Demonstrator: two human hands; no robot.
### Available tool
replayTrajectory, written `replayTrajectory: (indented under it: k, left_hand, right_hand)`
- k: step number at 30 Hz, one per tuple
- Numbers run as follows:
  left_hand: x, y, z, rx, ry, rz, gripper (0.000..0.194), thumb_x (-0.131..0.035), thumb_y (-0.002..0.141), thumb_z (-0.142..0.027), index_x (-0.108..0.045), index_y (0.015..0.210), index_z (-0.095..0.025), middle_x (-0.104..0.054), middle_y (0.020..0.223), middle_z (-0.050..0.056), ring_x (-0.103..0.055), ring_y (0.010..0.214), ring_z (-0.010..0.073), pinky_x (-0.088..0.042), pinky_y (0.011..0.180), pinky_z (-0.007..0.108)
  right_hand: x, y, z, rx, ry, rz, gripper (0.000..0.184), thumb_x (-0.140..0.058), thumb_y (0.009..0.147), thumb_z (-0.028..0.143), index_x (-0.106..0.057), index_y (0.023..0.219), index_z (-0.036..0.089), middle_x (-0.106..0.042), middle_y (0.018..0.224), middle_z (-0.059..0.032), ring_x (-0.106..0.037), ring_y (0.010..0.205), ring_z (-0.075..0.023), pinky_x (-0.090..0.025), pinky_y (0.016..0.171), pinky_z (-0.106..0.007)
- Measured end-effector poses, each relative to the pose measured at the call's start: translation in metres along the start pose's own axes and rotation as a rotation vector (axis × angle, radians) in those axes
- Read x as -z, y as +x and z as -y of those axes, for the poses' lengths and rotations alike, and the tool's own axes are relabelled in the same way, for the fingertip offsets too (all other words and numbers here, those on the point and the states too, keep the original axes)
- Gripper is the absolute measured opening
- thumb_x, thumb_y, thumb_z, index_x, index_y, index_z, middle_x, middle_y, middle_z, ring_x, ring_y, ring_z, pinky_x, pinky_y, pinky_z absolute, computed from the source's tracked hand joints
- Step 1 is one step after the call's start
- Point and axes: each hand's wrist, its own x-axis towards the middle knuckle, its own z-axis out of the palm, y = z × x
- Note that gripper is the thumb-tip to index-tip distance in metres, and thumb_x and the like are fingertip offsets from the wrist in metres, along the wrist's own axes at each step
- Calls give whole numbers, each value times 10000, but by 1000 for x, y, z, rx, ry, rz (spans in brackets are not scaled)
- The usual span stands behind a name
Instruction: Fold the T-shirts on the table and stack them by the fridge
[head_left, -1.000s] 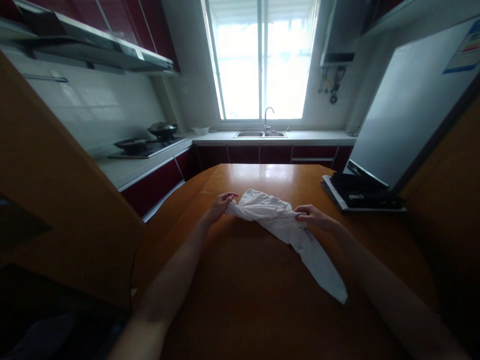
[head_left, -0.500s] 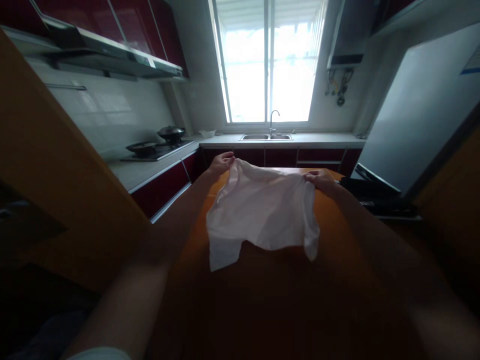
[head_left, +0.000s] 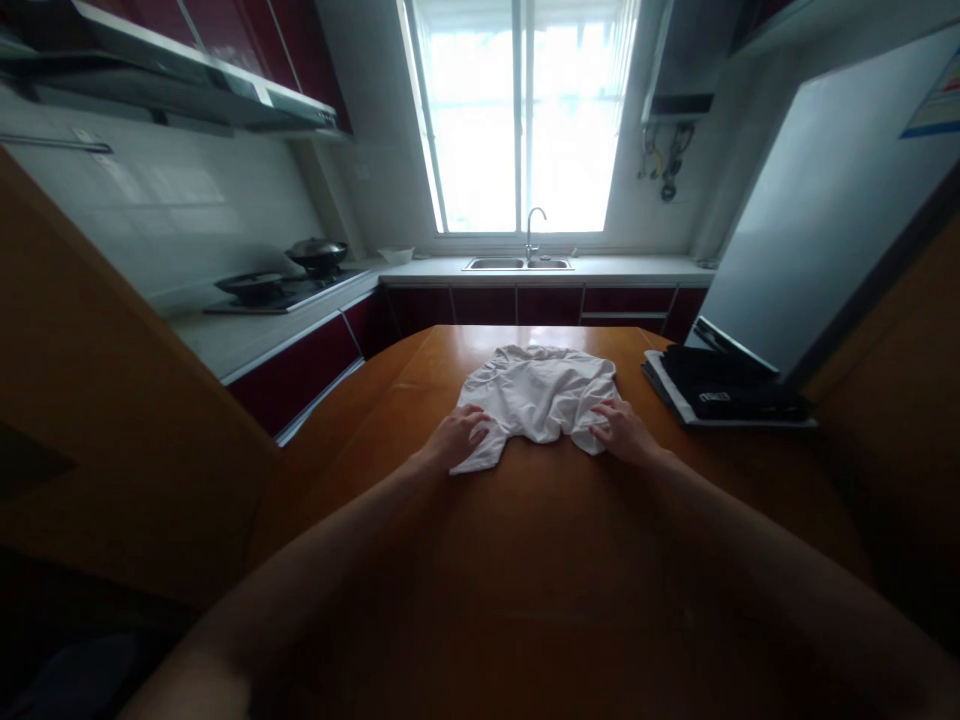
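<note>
A wrinkled white shirt (head_left: 536,395) lies on the wooden table (head_left: 517,540), with one sleeve towards me on each side. On its left sleeve rests my left hand (head_left: 459,438), palm down, fingers spread apart over the cloth. My right hand (head_left: 621,430) touches the right sleeve in the same way, its fingers pointing left and apart. Neither hand lifts the fabric. The undersides of both hands are hidden.
A stack of dark folded cloth (head_left: 720,385) sits on the table's right side, by the fridge (head_left: 817,200). Beyond the table are a counter with a sink (head_left: 517,264) and, to the left, a stove with a lidded pan (head_left: 319,255).
The shirt, held up by its upper corners before, now lies on the table. Both hands have let go of those corners and moved nearer to me, onto the sleeves.
</note>
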Motion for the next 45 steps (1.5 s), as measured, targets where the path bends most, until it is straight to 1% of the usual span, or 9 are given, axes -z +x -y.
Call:
replayTrajectory:
  k: [5,10,18,22,26,31,34,40,45]
  left_hand:
    - [-3,-29,11,51,109,71,391,-493,963,-321,-657,1304,-220,-597,1360,126,-565,1247,292,-453,1089,458]
    - [29,-73,-23,-5,216,158,359,-493,968,-300,-664,1269,-209,-649,1198,141,-620,1113,288,-498,998,441]
    - [125,-84,-47,77,-340,963,375,-633,907,-450,-717,1233,-283,-755,878,24,-698,718,188,-521,622,237]
    - [81,-37,-22,-73,-403,392,280,-577,955,-367,-754,1044,-169,-756,946,85,-696,852,188,-539,767,262]
    - [22,9,-3,-319,-290,182,245,-537,975,-308,-746,995,-181,-733,1073,108,-680,990,195,-525,923,327]
    - [-5,35,12,-303,-166,204,312,-536,967,-330,-707,1212,-241,-647,1330,99,-599,1234,222,-442,1084,362]
    - [-11,35,25,-212,-81,218,438,-546,957,-390,-620,1374,-277,-520,1503,88,-446,1411,253,-318,1191,416]
    - [-12,22,52,88,86,205,534,-453,986,-467,-547,1457,-235,-420,1583,89,-293,1498,292,-202,1233,463]
    - [15,7,67,636,230,115,552,-394,995,-479,-496,1483,-244,-376,1595,129,-267,1496,353,-192,1205,534]
  right_hand:
    - [1,-22,22,-14,-129,115,308,-573,909,289,-656,1189,190,-601,1211,-156,-527,1163,-324,-450,910,-397]
    - [16,-44,22,110,49,195,256,-540,797,69,-665,995,171,-642,1069,-106,-592,1011,-237,-436,878,-311]
    - [69,-94,19,177,565,847,196,-612,826,215,-699,990,149,-671,836,-27,-598,712,-143,-443,625,-218]
    - [86,-84,9,173,578,960,366,-779,740,365,-743,1016,127,-684,840,-29,-597,728,-147,-444,642,-222]
    - [109,-43,-15,33,667,1013,383,-823,668,369,-723,921,99,-693,850,-52,-621,743,-170,-472,663,-251]
    - [142,18,-43,-382,476,18,247,-552,865,180,-679,1058,95,-690,1050,-176,-630,862,-202,-478,792,-332]
    - [133,28,-34,-404,288,-300,290,-503,883,149,-668,1117,105,-666,1153,-210,-615,983,-253,-461,910,-395]
    - [50,-28,62,161,276,-178,246,-599,874,248,-720,1088,231,-646,1233,-96,-551,1199,-280,-415,1075,-444]
    - [4,-83,152,610,236,123,518,-627,918,424,-565,1407,263,-471,1516,-125,-365,1407,-329,-294,1150,-528]
